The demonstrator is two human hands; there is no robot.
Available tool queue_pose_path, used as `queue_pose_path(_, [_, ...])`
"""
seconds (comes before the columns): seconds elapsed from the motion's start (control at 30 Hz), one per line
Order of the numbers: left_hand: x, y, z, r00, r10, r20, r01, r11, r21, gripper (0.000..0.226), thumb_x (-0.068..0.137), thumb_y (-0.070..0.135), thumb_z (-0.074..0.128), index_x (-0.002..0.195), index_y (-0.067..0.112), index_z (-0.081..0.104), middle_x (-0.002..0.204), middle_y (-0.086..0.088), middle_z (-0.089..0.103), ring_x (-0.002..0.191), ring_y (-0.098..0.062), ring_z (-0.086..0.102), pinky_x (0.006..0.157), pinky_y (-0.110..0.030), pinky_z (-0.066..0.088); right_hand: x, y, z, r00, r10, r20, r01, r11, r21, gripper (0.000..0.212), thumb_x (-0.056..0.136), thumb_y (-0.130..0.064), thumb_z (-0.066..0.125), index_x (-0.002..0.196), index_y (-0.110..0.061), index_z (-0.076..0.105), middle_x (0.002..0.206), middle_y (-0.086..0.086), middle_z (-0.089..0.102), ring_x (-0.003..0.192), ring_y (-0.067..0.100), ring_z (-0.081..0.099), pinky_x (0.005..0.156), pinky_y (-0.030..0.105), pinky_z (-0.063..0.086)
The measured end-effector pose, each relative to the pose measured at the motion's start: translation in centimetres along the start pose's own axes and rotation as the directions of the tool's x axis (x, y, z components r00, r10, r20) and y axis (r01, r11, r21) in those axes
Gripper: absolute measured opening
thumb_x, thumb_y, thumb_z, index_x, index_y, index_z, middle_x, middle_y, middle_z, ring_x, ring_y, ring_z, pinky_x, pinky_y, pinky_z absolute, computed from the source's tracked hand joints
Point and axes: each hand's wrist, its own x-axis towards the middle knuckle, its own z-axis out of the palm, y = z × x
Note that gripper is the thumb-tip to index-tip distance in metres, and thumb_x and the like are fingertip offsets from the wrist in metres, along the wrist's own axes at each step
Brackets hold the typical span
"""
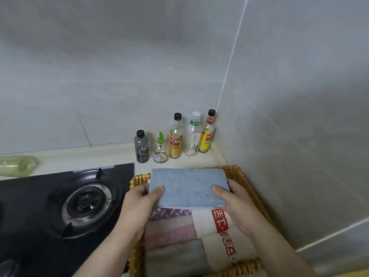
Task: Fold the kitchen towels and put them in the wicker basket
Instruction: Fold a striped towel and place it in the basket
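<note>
A person's left hand [139, 204] and right hand [233, 204] hold a folded blue kitchen towel [187, 188] over the far half of the wicker basket [247, 182]. The fingers are clamped on its two near corners, thumbs on top and the rest hidden beneath. Whether it rests on the towels below cannot be told.

Inside the basket, folded towels lie packed side by side: a purple patterned towel [169, 213], a pink towel [169, 230] and a grey towel [175, 258] on its left side, and white towels [219, 222] with a red band and red Chinese characters, upside down to the camera, on its right.

The basket sits on the table [79, 156] in a tiled corner. Behind it stand five bottles; one label reads "海天酱油" on a soy sauce bottle [176, 138], and a white-capped bottle [193, 136] shows "东方" on green. To the basket's left lies a black gas stove [83, 202], and far beyond that a green packet [16, 164].
</note>
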Motion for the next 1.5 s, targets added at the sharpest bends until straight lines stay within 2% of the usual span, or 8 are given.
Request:
queue_pose_path(0.33, [2.3,-3.9,4.9,0.978,-0.149,-0.143,0.162,0.983,0.084,0.009,0.092,0.008,0.064,0.101,0.007,0.063,0.096,-0.007,0.068,0.083,-0.022,0.067,0.056,-0.026,0.056,5.3,2.6,-3.6,0.994,0.107,-0.014,-0.108,0.98,-0.168,0.018,0.087,-0.018,0.071,0.105,-0.015,0.072,0.097,0.004,0.077,0.09,0.023,0.074,0.088,0.046,0.057])
queue_pose_path(0.5, [4.1,-6.6,5.7,0.96,-0.165,-0.225,0.218,0.947,0.235,0.03,0.09,0.016,0.067,0.117,0.004,0.062,0.099,-0.004,0.065,0.096,-0.024,0.063,0.091,-0.046,0.055,7.5,4.3,-3.7,0.994,0.1,-0.049,-0.109,0.965,-0.24,0.008,0.088,-0.012,0.07,0.087,-0.02,0.07,0.091,0.0,0.076,0.083,0.015,0.073,0.068,0.027,0.057])
queue_pose_path(0.7, [5.5,-7.7,6.2,0.962,-0.093,-0.258,0.18,0.924,0.338,0.028,0.094,0.018,0.061,0.118,0.002,0.064,0.097,-0.002,0.063,0.087,-0.014,0.06,0.073,-0.029,0.053,9.3,6.5,-4.1,0.986,0.151,-0.07,-0.165,0.947,-0.275,0.004,0.087,-0.017,0.071,0.091,-0.017,0.072,0.089,0.001,0.077,0.084,0.02,0.074,0.082,0.042,0.06])
queue_pose_path(0.8, [6.1,-7.9,6.3,0.958,-0.086,-0.273,0.183,0.917,0.354,0.028,0.094,0.02,0.061,0.116,0.003,0.066,0.101,-0.005,0.067,0.091,-0.018,0.062,0.082,-0.035,0.055,9.9,6.6,-4.0,0.979,0.193,-0.058,-0.202,0.943,-0.263,0.007,0.088,-0.019,0.071,0.094,-0.017,0.073,0.088,0.001,0.077,0.084,0.021,0.074,0.082,0.047,0.06])
queue_pose_path(1.07, [6.4,-8.3,6.6,0.949,-0.065,-0.31,0.183,0.911,0.369,0.007,0.094,0.02,0.061,0.09,0.017,0.065,0.086,0.002,0.066,0.086,-0.018,0.063,0.08,-0.035,0.053,10.5,6.4,-4.1,0.971,0.227,-0.07,-0.237,0.937,-0.256,0.02,0.089,-0.019,0.07,0.109,-0.016,0.067,0.104,0.005,0.07,0.092,0.024,0.069,0.064,0.037,0.062])
queue_pose_path(1.3, [6.8,-8.6,6.6,0.937,-0.109,-0.331,0.242,0.886,0.395,0.017,0.095,0.022,0.061,0.105,0.01,0.068,0.084,0.004,0.063,0.077,-0.011,0.057,0.058,-0.022,0.042,10.4,6.8,-3.7,0.976,0.207,-0.073,-0.22,0.912,-0.346,0.013,0.089,-0.016,0.069,0.097,-0.025,0.066,0.096,-0.003,0.069,0.085,0.016,0.068,0.068,0.039,0.062])
queue_pose_path(1.43, [6.8,-8.3,6.7,0.95,-0.077,-0.302,0.226,0.837,0.498,0.023,0.096,0.028,0.058,0.108,0.01,0.067,0.082,0.006,0.061,0.079,-0.011,0.058,0.065,-0.025,0.044,10.4,6.6,-3.6,0.982,0.173,-0.069,-0.186,0.882,-0.433,0.008,0.091,-0.023,0.067,0.099,-0.024,0.066,0.095,-0.003,0.069,0.085,0.015,0.068,0.07,0.04,0.062])
queue_pose_path(1.5, [6.4,-8.0,6.6,0.963,0.001,-0.269,0.166,0.785,0.597,0.018,0.096,0.031,0.056,0.1,0.015,0.064,0.086,0.003,0.063,0.083,-0.013,0.059,0.075,-0.028,0.046,10.4,6.4,-3.8,0.991,0.133,-0.031,-0.127,0.807,-0.577,0.022,0.088,-0.047,0.062,0.097,-0.026,0.066,0.091,-0.004,0.071,0.083,0.014,0.069,0.075,0.044,0.061])
